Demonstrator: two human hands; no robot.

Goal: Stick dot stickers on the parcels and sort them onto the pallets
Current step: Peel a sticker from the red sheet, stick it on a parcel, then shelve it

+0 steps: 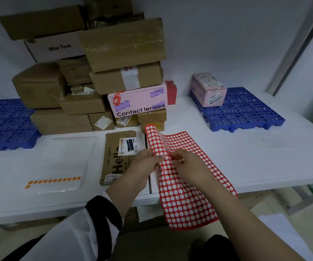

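Head view: the near end of the red sticker sheet (182, 187) hangs past the table (265, 162) edge, and part of it is hidden by the right hand (191, 166). The sheet is pinched by the left hand (142, 164) and the right hand, close together. A flat brown parcel (116, 157) lies under the left hand, partly covered. A pink box (207, 89) sits on the right blue pallet (246, 110), full of round holes. Cardboard parcels (95, 81) are stacked behind. The left blue pallet (3, 125) is cut off.
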